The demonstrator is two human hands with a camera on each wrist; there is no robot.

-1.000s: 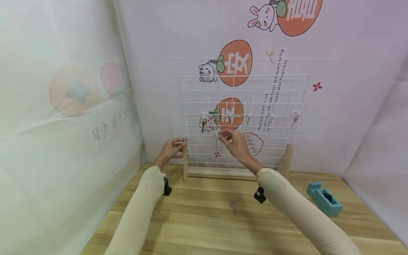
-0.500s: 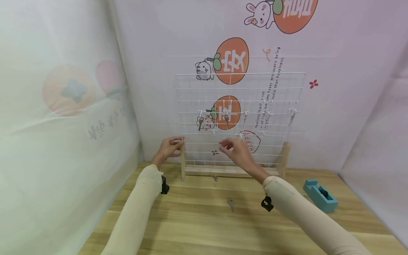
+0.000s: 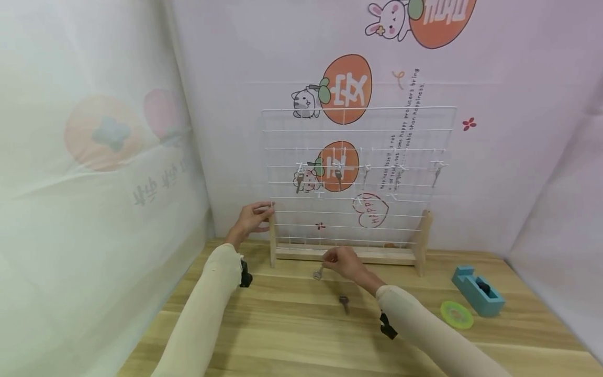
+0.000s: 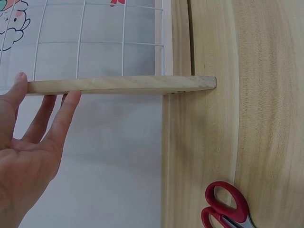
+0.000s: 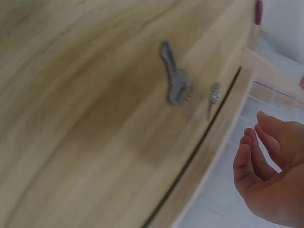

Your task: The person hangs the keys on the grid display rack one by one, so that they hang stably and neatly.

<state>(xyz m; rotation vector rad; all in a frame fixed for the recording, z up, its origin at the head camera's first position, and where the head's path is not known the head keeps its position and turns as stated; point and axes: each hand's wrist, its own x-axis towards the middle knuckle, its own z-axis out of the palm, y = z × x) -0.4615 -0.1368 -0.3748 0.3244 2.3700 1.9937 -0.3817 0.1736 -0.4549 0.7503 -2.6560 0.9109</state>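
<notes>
My left hand (image 3: 253,217) grips the rack's wooden side post (image 4: 123,84), thumb on one face and fingers on the other. The white wire grid (image 3: 306,212) stands upright in this wooden rack. My right hand (image 3: 344,262) is low before the rack's base, its fingertips right at a small silver key (image 3: 318,273) in the head view. In the right wrist view that key lies on the table beside the base, apart from the bent fingers (image 5: 243,166), and nothing shows between them and the thumb. A second key (image 3: 345,303) lies nearer me on the table.
Several keys, including one at the left (image 3: 299,181), hang from white hooks on the grid. A teal tape dispenser (image 3: 478,290) and a yellow-green disc (image 3: 457,314) are at the right of the table (image 3: 292,335). Red-handled scissors (image 4: 228,204) lie by the left post.
One second ago my right hand held a key at a lower hook. The key dropped to the table by the base, and the hand moved down to it. My left hand stayed on the post.
</notes>
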